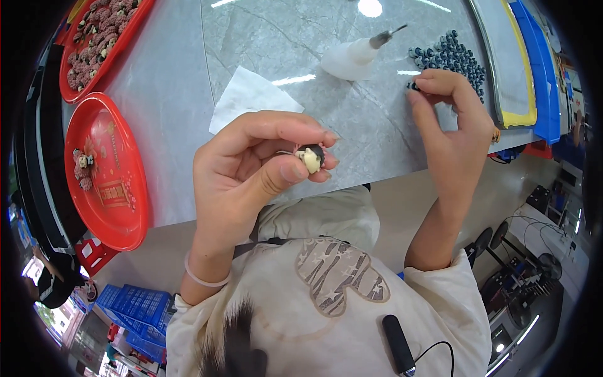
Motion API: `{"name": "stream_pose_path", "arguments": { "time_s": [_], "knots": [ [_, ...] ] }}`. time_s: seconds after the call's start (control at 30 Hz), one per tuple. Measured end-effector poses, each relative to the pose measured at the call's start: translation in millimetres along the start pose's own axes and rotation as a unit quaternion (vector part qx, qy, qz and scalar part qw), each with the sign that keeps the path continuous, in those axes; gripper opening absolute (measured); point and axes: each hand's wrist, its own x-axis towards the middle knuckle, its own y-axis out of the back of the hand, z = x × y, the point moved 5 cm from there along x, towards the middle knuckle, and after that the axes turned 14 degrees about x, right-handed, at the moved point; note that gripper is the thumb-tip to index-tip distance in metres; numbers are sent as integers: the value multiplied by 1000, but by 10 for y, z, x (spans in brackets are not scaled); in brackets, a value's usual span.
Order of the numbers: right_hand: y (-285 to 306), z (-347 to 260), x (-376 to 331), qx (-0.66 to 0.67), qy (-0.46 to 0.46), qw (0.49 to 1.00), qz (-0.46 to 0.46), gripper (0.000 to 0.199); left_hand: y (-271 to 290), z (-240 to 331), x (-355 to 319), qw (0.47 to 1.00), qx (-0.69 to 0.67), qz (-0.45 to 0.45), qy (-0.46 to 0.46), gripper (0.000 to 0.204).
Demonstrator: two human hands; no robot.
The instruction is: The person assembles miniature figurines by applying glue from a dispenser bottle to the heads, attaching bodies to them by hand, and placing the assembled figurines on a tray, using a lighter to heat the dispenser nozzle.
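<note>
At the left edge of the counter [169, 125], toward the far corner, a red tray [71, 95] is being filled by a heap of pinkish figures [97, 47]. Nearer the near-left corner, a red oval plate [103, 119] is being occupied by a small pink cluster [83, 166]; piece count cannot be told. Off the near edge, a small figurine [310, 159], cream and black with some pink, is being pinched by the left hand [235, 176], thumb against forefinger, other fingers curling behind. Judged light, probably stiff, small parts maybe fragile; best being gripped lightly by the sides of its rounded body, raised bits being avoided. A white tissue [251, 94] is lying just beyond that hand. Farther in, toward the far edge, a white bottle [352, 60] with a dark thin tip is standing tilted in view. To the right, a tiny dark piece [412, 86] is being pinched by the right hand [455, 125], between thumb and forefinger tips, partly hidden; likely light, hard, slippery, so best being held across its middle. Beside it, a pile of dark pieces [449, 56] is being spread near a yellow-edged tray [521, 118] at the right edge.
</note>
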Motion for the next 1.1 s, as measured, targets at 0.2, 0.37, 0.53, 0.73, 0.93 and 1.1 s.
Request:
{"name": "stream_pose_path", "arguments": {
  "time_s": [0.2, 0.37, 0.53, 0.73, 0.93, 1.1],
  "knots": [
    [-159, -197, -111, 402, -142, 900, -88, 12, -34, -1, 9, 998, 45, 31, 15, 36],
    [-341, -310, -114, 440, -52, 879, -177, 17, -24, -11, 2, 999, 45, 10, 25, 39],
    [-340, -424, -60, 421, -30, 891, -170, 17, -6, -12, -3, 998, 46, 34, 23, 39],
    [-350, -446, -96, 401, -3, 907, -127, 19, -5, -3, -1, 998, 38, 25, 37, 39],
    [-356, -473, -122, 347, 19, 931, -111, 20, 20, -22, -10, 999, 41, 17, 6, 38],
    [-376, -493, -150, 296, 124, 942, -94, 24, 40, -39, -17, 998, 55, 27, -28, 33]
  ]
}}
